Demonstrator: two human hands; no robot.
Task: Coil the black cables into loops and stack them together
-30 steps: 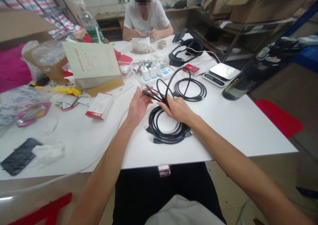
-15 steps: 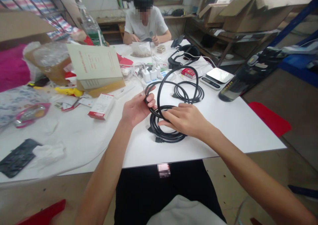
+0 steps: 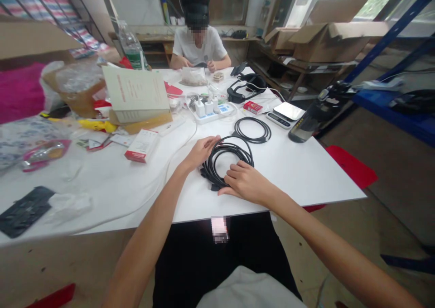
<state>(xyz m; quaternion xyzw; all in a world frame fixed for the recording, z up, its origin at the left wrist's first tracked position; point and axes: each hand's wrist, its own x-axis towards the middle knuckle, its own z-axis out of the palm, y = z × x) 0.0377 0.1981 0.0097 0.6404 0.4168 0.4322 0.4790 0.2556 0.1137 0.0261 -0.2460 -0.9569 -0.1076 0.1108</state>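
A thick coil of black cable (image 3: pixel 245 153) lies on the white table (image 3: pixel 288 176) in front of me, its loops stacked. My left hand (image 3: pixel 203 151) is at the coil's upper left side, fingers curled against the loops. At the coil's lower right, my right hand (image 3: pixel 243 181) has its fingers wrapped round the strands, thumb below. A black connector (image 3: pixel 215 187) shows at the coil's lower left. Just beyond, a second, thinner cable coil (image 3: pixel 268 126) rests flat on the table, touched by neither hand.
A red and white box (image 3: pixel 142 146), a power strip (image 3: pixel 211 113), a small scale (image 3: pixel 283 114) and a dark bottle (image 3: pixel 307 117) stand around the coils. Across the table sits a person (image 3: pixel 200 47). A headset (image 3: pixel 249 88) lies farther back.
Both hands have come down with the held cable loops, which now lie on the coil on the table instead of standing raised above it. The view has shifted slightly.
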